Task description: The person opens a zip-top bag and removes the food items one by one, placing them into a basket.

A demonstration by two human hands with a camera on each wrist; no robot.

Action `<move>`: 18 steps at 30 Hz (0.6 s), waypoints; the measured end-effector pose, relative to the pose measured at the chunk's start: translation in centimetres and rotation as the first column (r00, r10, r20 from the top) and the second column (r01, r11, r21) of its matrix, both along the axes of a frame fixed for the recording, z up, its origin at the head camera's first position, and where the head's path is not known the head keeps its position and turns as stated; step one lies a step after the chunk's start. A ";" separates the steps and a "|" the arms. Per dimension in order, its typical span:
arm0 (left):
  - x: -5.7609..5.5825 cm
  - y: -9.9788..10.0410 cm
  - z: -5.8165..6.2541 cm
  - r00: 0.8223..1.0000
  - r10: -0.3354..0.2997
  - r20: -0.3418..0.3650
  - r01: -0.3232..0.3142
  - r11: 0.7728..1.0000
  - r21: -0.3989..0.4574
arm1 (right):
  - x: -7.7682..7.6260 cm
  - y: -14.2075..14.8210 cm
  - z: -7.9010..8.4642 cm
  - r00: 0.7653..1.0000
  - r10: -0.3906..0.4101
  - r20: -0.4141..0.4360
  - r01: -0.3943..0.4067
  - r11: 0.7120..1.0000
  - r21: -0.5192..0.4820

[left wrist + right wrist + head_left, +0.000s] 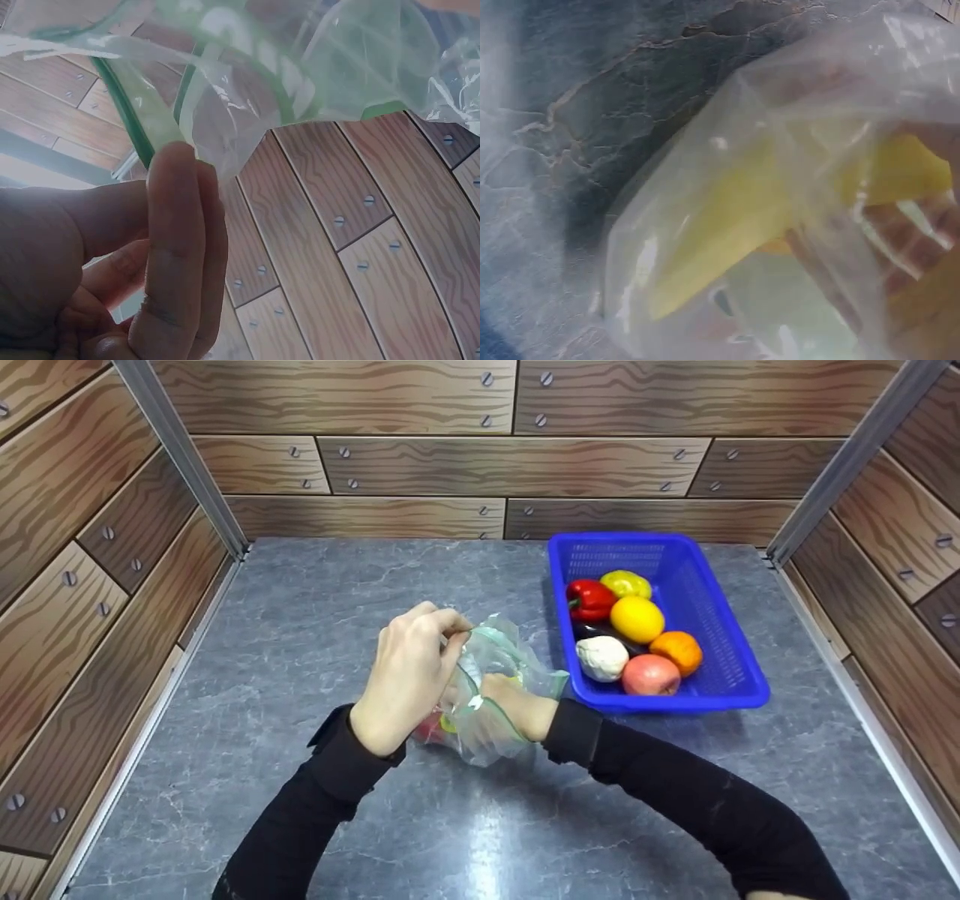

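Observation:
A clear plastic zip bag [487,739] with green strips along its mouth stands on the grey table top. My left hand [409,667] pinches the bag's rim between thumb and fingers; in the left wrist view the fingertips [176,169] meet at a green strip. My right hand [517,709] is inside the bag up to the wrist. Through the cloudy plastic in the right wrist view, it grips a yellow banana [735,217], though the film blurs the fingers. Something red [430,729] with a yellow patch lies in the lower left of the bag.
Right of the bag stands a blue plastic basket [731,630]. In it are a red pepper [592,600], yellow and orange fruit, a pinkish-red round fruit [651,675], a white bulb [602,658] and a dark eggplant. Wood-patterned walls [510,465] enclose the table.

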State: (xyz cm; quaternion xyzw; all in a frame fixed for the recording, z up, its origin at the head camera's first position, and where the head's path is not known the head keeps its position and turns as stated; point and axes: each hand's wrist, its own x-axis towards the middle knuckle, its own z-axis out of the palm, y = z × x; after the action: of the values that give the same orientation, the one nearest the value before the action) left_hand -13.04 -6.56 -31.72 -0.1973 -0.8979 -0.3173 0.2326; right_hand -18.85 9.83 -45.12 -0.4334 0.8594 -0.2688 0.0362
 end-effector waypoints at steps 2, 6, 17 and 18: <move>0.0 0.1 0.0 1.000 -0.005 -0.003 0.005 1.000 0.003 | -0.1 -0.1 0.1 0.995 -0.017 -0.097 0.023 0.998 0.056; 0.1 0.2 0.1 1.000 -0.014 -0.008 0.014 1.000 0.009 | -0.4 -0.4 0.4 0.988 0.003 -0.154 0.010 0.996 0.088; 0.0 0.2 0.1 1.000 -0.011 -0.021 0.011 1.000 0.013 | -1.8 -1.5 1.4 0.984 -0.046 -0.173 0.046 0.999 -0.003; 0.0 0.2 0.1 1.000 -0.007 -0.020 0.007 1.000 0.013 | -1.9 -1.6 1.6 0.983 -0.072 -0.169 0.071 0.997 -0.014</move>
State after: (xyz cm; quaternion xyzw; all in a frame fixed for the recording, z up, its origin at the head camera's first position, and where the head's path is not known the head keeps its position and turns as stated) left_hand -13.07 -6.36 -31.62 -0.2020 -0.8928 -0.3220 0.2416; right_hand -20.79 8.24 -43.55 -0.4237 0.8733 -0.2356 -0.0485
